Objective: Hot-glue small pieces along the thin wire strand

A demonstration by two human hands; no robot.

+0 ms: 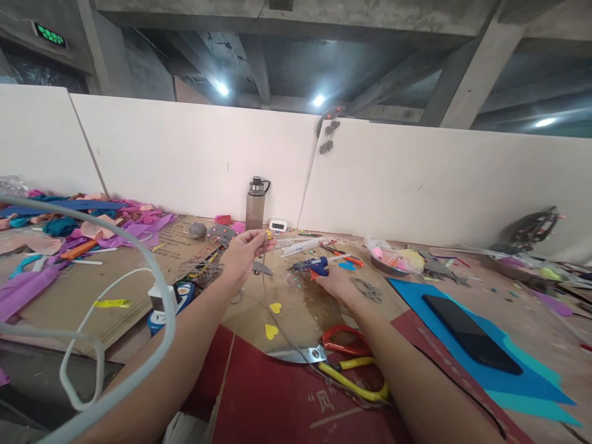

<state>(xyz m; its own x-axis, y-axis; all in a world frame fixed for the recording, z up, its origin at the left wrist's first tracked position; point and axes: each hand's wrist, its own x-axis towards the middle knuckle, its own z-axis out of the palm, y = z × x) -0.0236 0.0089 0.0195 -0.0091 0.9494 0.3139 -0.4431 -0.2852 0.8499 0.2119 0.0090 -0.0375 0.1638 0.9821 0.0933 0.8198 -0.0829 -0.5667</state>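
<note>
It looks like a craft workshop: a glue gun [318,266], scissors [317,353] and coloured scraps [65,227] at a desk [497,290], set among white panels [185,160], raw concrete beams [296,21] and an exit sign [50,35].

"How is the glue gun [318,266] posed?"
"It is held roughly level, its blue body pointed leftward, with orange shown beneath."
"And the thin stem [264,280]?"
"It is pinched near its top and held almost upright, left of the gun. A yellow piece [269,235] is seen there, its outline too small to be made out."
</note>
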